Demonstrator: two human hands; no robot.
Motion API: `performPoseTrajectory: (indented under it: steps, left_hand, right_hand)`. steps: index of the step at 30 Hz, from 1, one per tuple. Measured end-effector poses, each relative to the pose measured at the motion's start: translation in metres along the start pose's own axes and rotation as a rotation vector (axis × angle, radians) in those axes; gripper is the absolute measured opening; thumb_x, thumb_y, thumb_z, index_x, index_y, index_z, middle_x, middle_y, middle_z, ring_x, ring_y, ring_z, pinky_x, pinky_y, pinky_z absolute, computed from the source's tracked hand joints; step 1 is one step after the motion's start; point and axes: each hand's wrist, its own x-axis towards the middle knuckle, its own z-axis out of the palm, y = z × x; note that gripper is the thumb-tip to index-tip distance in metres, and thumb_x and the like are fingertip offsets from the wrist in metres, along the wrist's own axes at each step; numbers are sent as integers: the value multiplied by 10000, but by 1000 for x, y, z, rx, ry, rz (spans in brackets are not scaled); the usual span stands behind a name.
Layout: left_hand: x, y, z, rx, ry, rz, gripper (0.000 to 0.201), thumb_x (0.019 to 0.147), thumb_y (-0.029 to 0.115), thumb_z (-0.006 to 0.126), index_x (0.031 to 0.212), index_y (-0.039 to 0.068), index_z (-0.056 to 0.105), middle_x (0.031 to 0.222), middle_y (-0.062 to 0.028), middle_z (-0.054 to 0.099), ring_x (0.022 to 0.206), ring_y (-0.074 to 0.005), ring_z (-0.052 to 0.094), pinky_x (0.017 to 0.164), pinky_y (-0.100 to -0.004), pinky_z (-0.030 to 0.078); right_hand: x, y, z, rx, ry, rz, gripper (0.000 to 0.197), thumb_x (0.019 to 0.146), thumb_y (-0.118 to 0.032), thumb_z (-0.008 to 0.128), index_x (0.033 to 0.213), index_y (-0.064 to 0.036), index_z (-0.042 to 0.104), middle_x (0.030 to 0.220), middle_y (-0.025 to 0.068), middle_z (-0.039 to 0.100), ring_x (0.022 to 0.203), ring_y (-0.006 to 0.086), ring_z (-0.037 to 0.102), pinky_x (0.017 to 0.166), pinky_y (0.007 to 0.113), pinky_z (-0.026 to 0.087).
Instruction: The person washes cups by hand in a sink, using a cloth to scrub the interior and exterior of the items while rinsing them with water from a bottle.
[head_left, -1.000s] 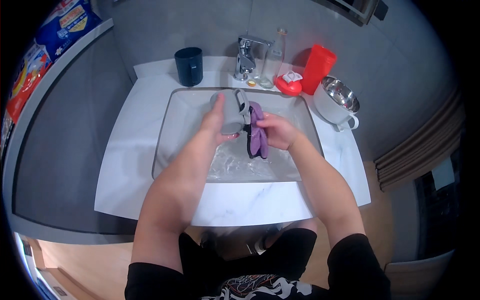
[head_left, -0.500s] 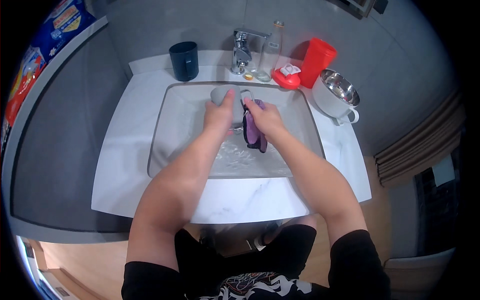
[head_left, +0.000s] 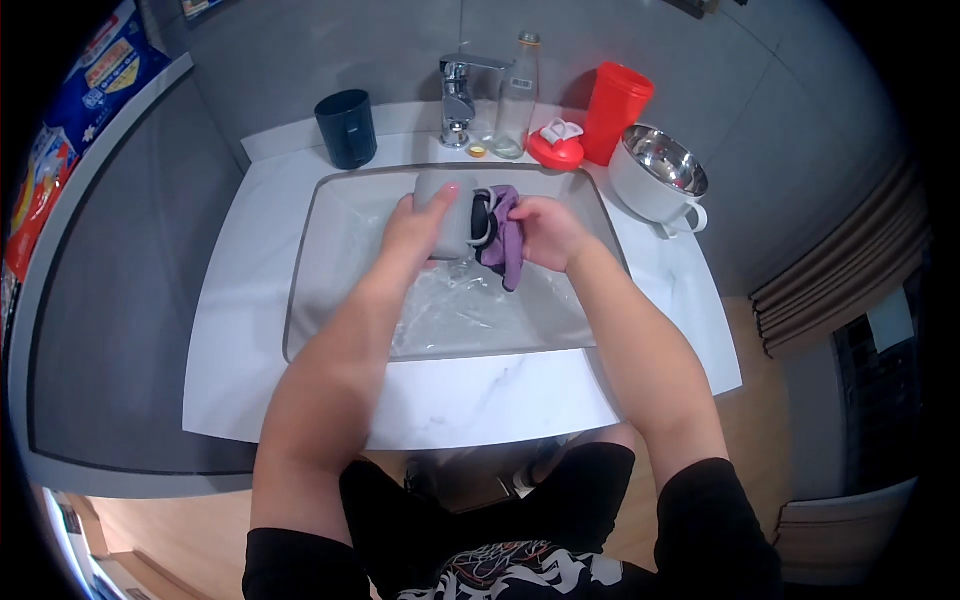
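Observation:
Over the sink (head_left: 335, 300), my left hand (head_left: 415, 232) grips a pale grey mug (head_left: 455, 222) tipped on its side, thumb along its upper wall. The mug's handle (head_left: 490, 220) points right. A purple and black cloth (head_left: 507, 245) passes through the handle and hangs down on its right side. My right hand (head_left: 550, 232) pinches the cloth's right edge between thumb and fingers. Water runs below the mug in the basin. The mug's mouth cannot be made out.
Behind the sink stand a dark mug (head_left: 346, 130), a chrome faucet (head_left: 457, 100), a glass bottle (head_left: 517, 98), a red lid (head_left: 556, 146) and a red cup (head_left: 614, 115). A white steel-lined cup (head_left: 650, 185) is at the right. Blue packages (head_left: 105, 85) lie on a left ledge.
The mug has turned so its handle shows plainly at the right. The cloth now runs through the handle, and my right hand has shifted right. The whole view has shifted slightly.

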Motion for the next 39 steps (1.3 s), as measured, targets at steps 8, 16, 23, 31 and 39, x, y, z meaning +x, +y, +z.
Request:
performPoseTrajectory:
  steps: [8, 16, 23, 31, 39]
  left_hand:
    - [-10, 8, 13, -6, -51, 70, 755, 792, 603, 690, 1280, 47, 541, 1078, -148, 671, 977, -245, 652, 741, -401, 533]
    - [-2, -10, 11, 425, 86, 292, 917, 778, 583, 711, 1379, -49, 428, 1258, -251, 607, 1160, -348, 607, 975, -371, 467]
    - [15, -18, -4, 535, 96, -86, 1026, 757, 633, 717, 1372, -121, 390, 1291, -290, 572, 1179, -371, 593, 958, -378, 480]
    - [37, -25, -4, 459, -31, -216, 954, 779, 643, 693, 1330, -104, 476, 1318, -261, 557, 1196, -406, 570, 952, -487, 483]
    - [23, -29, -1, -231, -60, -331, 968, 853, 689, 538, 1497, 16, 274, 1488, -196, 377, 1317, -448, 415, 925, -651, 459]
  right_hand:
    - [23, 14, 15, -198, 558, -153, 389, 965, -354, 589, 1065, 17, 648, 973, 110, 690, 823, 198, 658, 743, 339, 529]
    - [24, 21, -24, -761, 639, 0, 349, 914, -267, 596, 1145, -8, 636, 1065, 135, 685, 923, 304, 661, 805, 399, 525]
    - [4, 54, 16, -2007, 521, 124, 404, 836, -108, 600, 1236, -145, 638, 1317, 126, 588, 1250, 385, 518, 997, 428, 468]
    - [19, 38, -41, -1134, 568, 404, 447, 879, -83, 572, 1324, -49, 574, 1183, 138, 661, 1031, 244, 647, 877, 330, 521]
    - [38, 49, -4, -121, 309, -187, 359, 954, -6, 473, 1307, -47, 527, 1190, 99, 621, 972, 186, 637, 858, 333, 521]
